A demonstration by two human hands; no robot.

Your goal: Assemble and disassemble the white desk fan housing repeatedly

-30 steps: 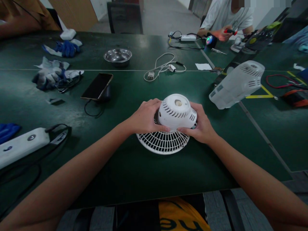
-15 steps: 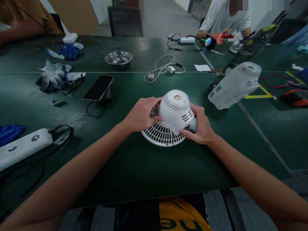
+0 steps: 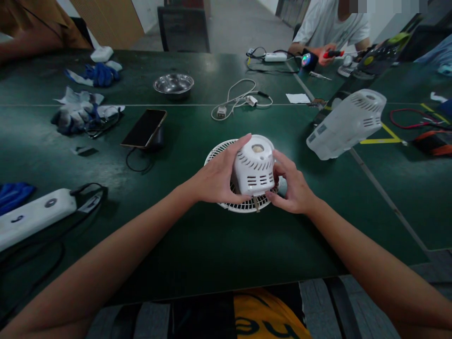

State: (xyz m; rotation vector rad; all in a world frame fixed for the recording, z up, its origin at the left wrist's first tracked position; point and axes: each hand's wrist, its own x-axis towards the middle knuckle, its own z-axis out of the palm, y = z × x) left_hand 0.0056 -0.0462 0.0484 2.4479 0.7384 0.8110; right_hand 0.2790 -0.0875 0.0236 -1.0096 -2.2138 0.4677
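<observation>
A white fan motor cover [image 3: 254,162], vented with slots and with a round hole on top, sits over a white round fan grille [image 3: 221,148] lying on the green table. My left hand [image 3: 226,176] curls round the cover's left side, thumb along its lower front edge. On the right side, my right hand [image 3: 291,186] grips the cover with thumb and fingers. A small metal shaft-like piece shows below the cover's front rim. What lies beneath the cover is mostly hidden. Right of my hands a white fan body part [image 3: 344,125] lies tilted on the table.
A phone [image 3: 144,128] rests on a dark stand to the left, with gloves [image 3: 79,110] beyond it. Farther off are a steel bowl [image 3: 173,84] and a white cable [image 3: 229,101]. A power strip [image 3: 35,216] lies near left. A person [image 3: 332,33] works across the table.
The motor cover has turned, so its side slots now face me, and it sits more upright. My left hand has moved right and wraps farther round it.
</observation>
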